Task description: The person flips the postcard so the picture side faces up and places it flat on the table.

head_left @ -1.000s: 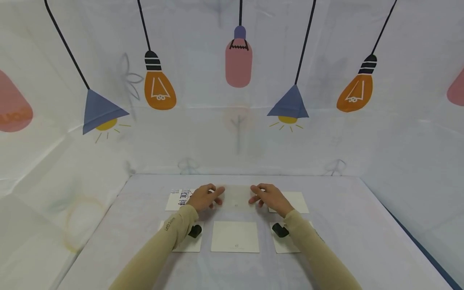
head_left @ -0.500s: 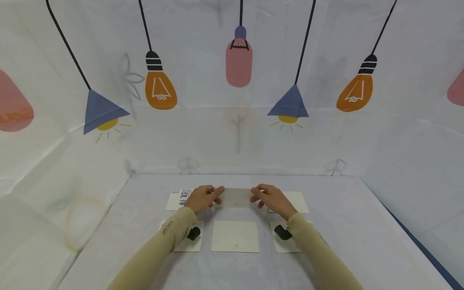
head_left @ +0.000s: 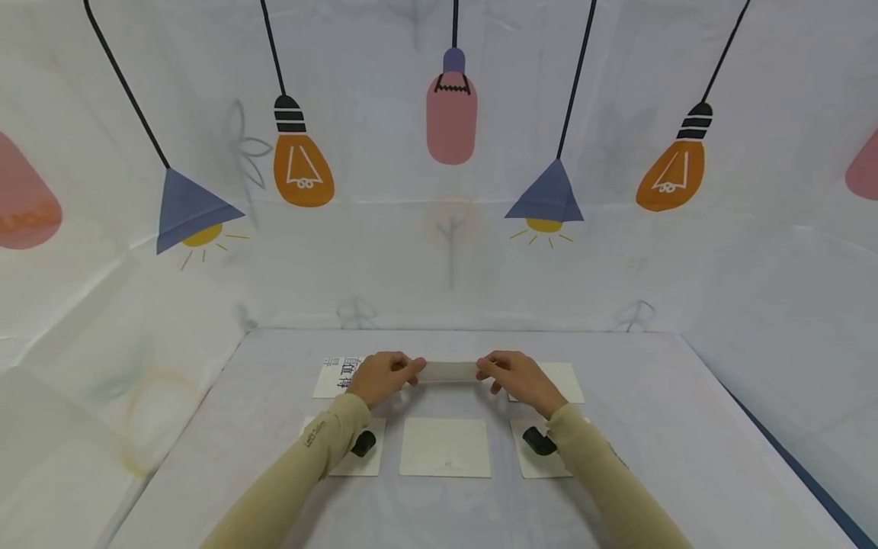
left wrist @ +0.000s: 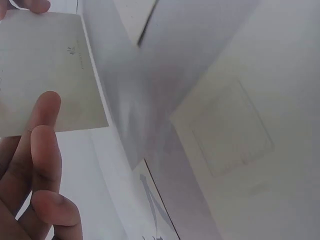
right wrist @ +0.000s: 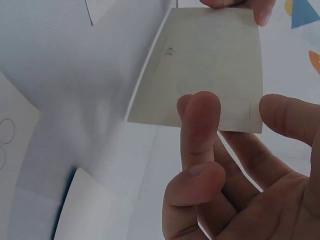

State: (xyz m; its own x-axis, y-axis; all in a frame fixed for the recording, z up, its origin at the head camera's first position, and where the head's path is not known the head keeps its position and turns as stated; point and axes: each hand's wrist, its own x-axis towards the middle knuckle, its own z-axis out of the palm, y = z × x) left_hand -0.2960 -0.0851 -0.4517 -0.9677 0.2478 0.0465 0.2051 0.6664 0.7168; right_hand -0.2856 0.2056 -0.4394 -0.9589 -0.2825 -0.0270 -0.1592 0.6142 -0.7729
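A cream card (head_left: 449,371) with a tiny printed mark is held by its two short sides above the far middle of the table. My left hand (head_left: 380,379) pinches its left end, thumb on the near face. At the right end, my right hand (head_left: 523,381) pinches it between thumb and fingers. The card is tilted steeply and looks like a thin strip from the head. In the right wrist view the broad face of the card (right wrist: 205,65) shows, with the left fingertips at its far edge. The left wrist view shows the same card (left wrist: 50,75) with fingers beneath it.
A card with blue characters (head_left: 336,377) lies behind the left hand, a plain card (head_left: 564,381) beyond the right. Nearer lie a middle card (head_left: 445,448) and two cards partly under the forearms. White sheeting (head_left: 370,267) with printed lamps rises behind the table.
The held card has tipped, its visible face shrinking from a full rectangle to a narrow strip in the head view. Both hands have stayed nearly in place, wrists turning slightly.
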